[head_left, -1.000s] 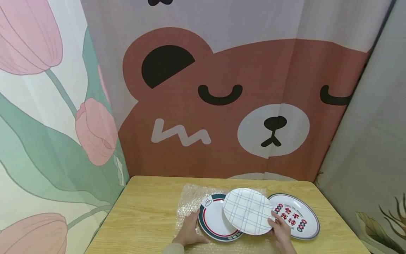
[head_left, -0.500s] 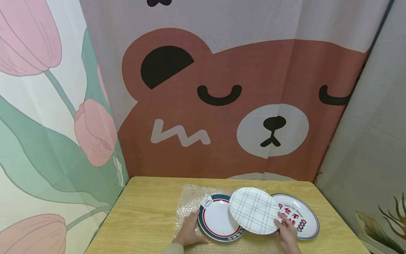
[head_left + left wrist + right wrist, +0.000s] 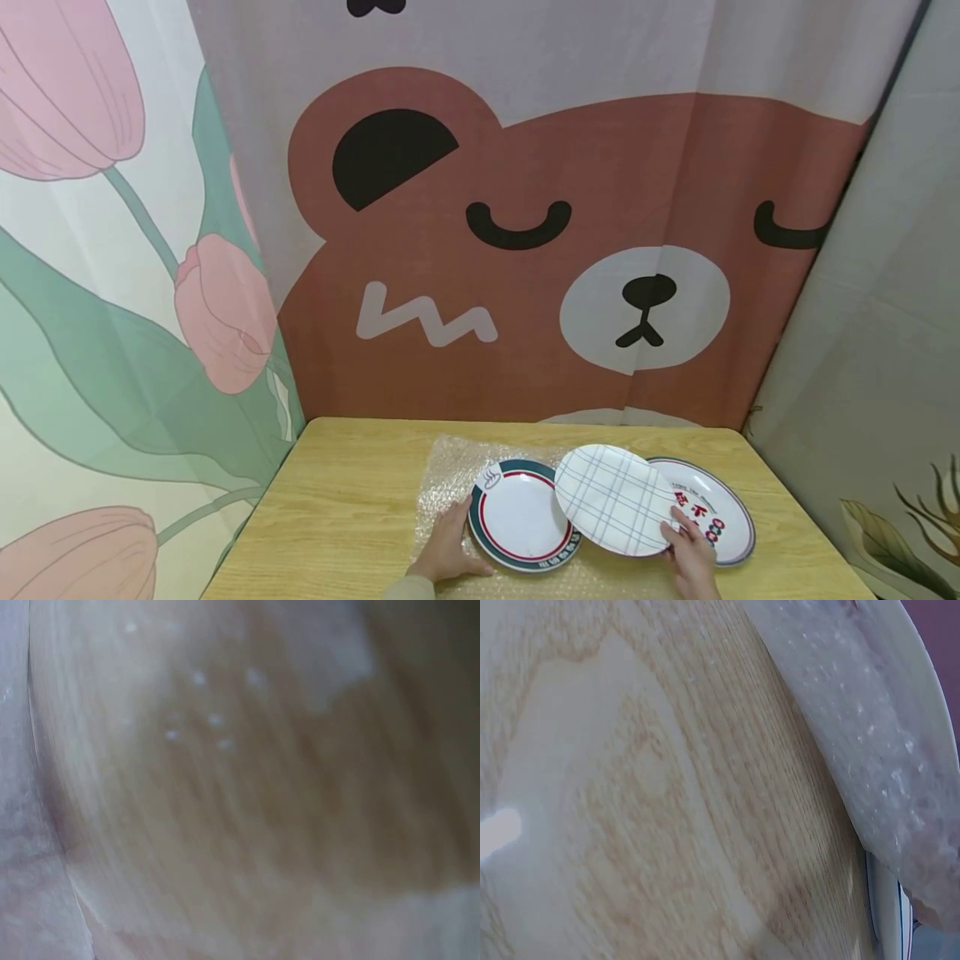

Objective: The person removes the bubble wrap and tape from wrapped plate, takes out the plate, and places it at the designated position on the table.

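In the head view my right hand (image 3: 688, 552) pinches the right rim of a white plate (image 3: 617, 500) with a blue-grey check pattern. This plate's left edge overlaps a round plate (image 3: 521, 521) with a dark green rim and a red ring. Against that plate's lower left side rests my left hand (image 3: 447, 546), fingertips at the rim and thumb spread along the near side. Farther right lies an oval plate (image 3: 731, 512) with red characters, partly hidden behind the checked plate and my right hand. The left wrist view is blurred.
Bubble wrap (image 3: 442, 467) lies under the plates on the wooden table (image 3: 360, 500); its edge (image 3: 855, 742) also shows in the right wrist view. A curtain (image 3: 450, 375) with a bear print hangs behind the table.
The checked plate has moved right with my right hand, uncovering more of the green-rimmed plate and covering more of the oval one. My left hand has stayed in place.
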Demonstrator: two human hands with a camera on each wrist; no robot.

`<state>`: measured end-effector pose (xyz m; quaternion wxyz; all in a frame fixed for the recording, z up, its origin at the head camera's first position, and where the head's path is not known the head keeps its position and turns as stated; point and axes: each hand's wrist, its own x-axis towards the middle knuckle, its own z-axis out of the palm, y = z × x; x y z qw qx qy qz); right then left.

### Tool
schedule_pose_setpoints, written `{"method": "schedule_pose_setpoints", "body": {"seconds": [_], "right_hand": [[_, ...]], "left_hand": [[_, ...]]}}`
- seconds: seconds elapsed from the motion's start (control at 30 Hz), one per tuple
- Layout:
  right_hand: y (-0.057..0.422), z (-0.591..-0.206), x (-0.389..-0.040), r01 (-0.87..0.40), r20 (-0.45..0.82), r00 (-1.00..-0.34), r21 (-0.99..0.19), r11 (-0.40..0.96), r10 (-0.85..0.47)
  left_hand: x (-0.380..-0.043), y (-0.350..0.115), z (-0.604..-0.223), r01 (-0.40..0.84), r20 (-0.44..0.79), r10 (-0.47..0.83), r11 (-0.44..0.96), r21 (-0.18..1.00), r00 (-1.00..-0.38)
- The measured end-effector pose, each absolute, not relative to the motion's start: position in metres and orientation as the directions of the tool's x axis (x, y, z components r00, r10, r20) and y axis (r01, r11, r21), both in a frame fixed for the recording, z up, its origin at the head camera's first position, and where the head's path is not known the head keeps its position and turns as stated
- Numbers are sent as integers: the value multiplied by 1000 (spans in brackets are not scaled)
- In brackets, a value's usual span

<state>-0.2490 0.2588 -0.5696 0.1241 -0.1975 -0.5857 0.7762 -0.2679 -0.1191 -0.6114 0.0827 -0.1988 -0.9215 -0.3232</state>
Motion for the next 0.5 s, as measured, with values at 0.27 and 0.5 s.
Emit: {"method": "schedule_pose_setpoints", "body": {"seconds": [0.27, 0.5], "right_hand": [[267, -569, -246, 19, -189, -887, -927, -375, 421], [272, -571, -245, 2, -200, -884, -906, -423, 423]], "left_hand": [[-269, -119, -612, 407, 266, 309, 718, 564, -913], [-267, -119, -610, 408, 270, 307, 724, 556, -913]]}}
